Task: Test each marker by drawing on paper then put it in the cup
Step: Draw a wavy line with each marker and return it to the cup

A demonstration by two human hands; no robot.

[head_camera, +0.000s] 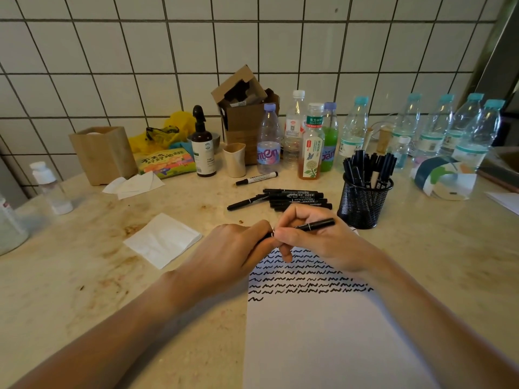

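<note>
Both hands met over the top edge of the paper (323, 332), which lay flat on the counter (84, 276) with rows of black squiggles across its upper part. The right hand (317, 242) was curled round a black marker (314, 225), whose rear end pointed out past the thumb toward the mesh cup (363, 203). The left hand (233, 248) touched the right at the fingertips, its fingers curled round the marker's other end; whether that end was a cap or the barrel could not be told, since the fingers hid it.

The mesh cup stood just beyond the paper's top right corner and held a bunch of black markers upright. Left of the cup, beyond the hands, a pile of black markers (295, 199) lay on the counter, one marker (247, 203) sticking out from the pile's left side. Farther back from the paper, a single marker with a white barrel (257, 178) lay alone in front of the bottles (309, 136).

Left of the paper lay a folded white napkin (163, 240). Behind the cup, a row of plastic bottles stood against the tiled wall (112, 51), with an open cardboard box (243, 108), a brown spray bottle (202, 144) and a small beige cup (234, 160) to their left. A wooden box (102, 154) stood farther left along the wall.
</note>
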